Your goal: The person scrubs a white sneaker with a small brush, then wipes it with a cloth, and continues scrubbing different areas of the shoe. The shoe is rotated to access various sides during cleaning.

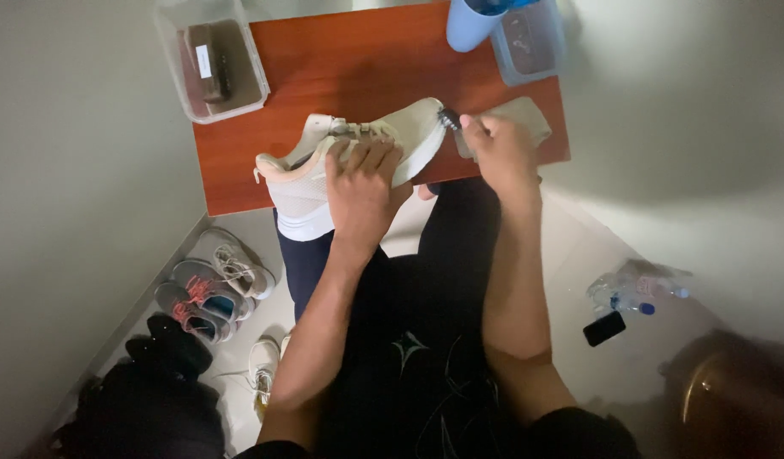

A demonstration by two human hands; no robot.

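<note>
Centrally, a cream-white sneaker [341,161] lies across the near edge of a small reddish-brown table [358,68], its heel toward eight o'clock and its toe toward two o'clock. The person's left hand [362,183] is clamped over the sneaker's middle, fingers spread across the laces and upper, holding it steady on the table. The right hand [498,149] is closed around a small dark-bristled brush [450,119], whose head touches the sneaker's toe at about one o'clock from the left hand. Just under and behind the right hand lies a pale folded cloth [528,115], resting on the table's right end.

At eleven o'clock from the sneaker, a clear plastic box [209,59] with dark contents sits on the table's far left corner. At one o'clock, on the far right corner, stands a light blue container [472,24] beside a second clear box [532,42].

On the floor at eight o'clock, several pairs of shoes [209,293] are lined along the wall: grey ones with pink laces, a pale pair, and dark ones nearer the person. At four o'clock, well apart from the table, a black phone [604,328] lies on the floor just beside some plastic water bottles [634,289].
</note>
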